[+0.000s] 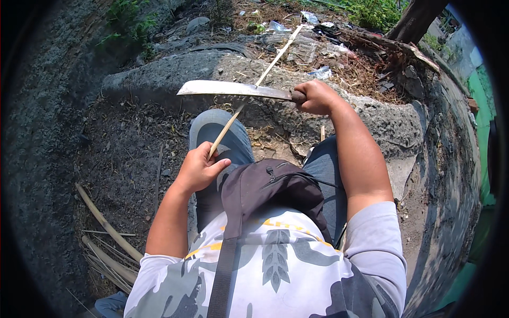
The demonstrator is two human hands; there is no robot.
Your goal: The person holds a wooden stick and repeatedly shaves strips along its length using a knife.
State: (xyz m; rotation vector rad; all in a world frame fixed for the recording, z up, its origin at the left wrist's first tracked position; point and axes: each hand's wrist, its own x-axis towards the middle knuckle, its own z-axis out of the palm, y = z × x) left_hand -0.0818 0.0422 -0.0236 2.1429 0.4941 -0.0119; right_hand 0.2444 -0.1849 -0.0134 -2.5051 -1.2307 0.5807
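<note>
My left hand [199,169] is closed around the near end of a long, thin pale wooden strip [228,129], above my left knee. The strip slants away to the upper right, toward the littered ground beyond the ledge. In my right hand [316,98] is the dark handle of a machete [228,88], its long blade pointing left. That blade crosses over the strip near the strip's middle and hides a short piece of it; whether the two touch, I cannot tell.
Beyond my knees runs a rough concrete ledge [164,74]. Plastic litter [321,73] and dry debris lie behind it, beside a tree trunk [416,21]. Peeled pale sticks [108,228] lie at the lower left. A dark bag [275,185] rests on my lap.
</note>
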